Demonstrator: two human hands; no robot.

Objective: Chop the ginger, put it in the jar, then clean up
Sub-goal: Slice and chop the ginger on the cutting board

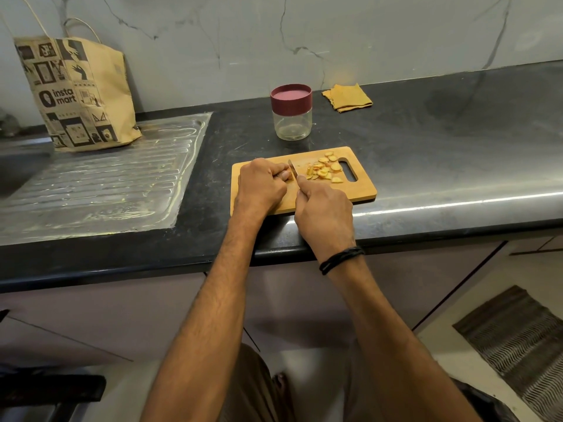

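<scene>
A wooden cutting board [362, 190] lies on the black counter near its front edge. Several ginger slices [324, 169] are heaped on the board's right part, beside the handle slot. My left hand [262, 185] is curled on the board's left part, its fingertips pinching a small ginger piece that is mostly hidden. My right hand [324, 214] grips a knife [293, 169]; the blade points away from me and rests right by my left fingertips. An empty glass jar [292, 124] with a maroon lid [291, 97] on it stands just behind the board.
A folded yellow cloth [347, 97] lies on the counter [441, 138] by the wall, to the right of the jar. A steel sink drainboard [100, 184] fills the left side, with a printed paper bag [77, 92] standing at its back. A striped mat [518, 339] covers the floor at right.
</scene>
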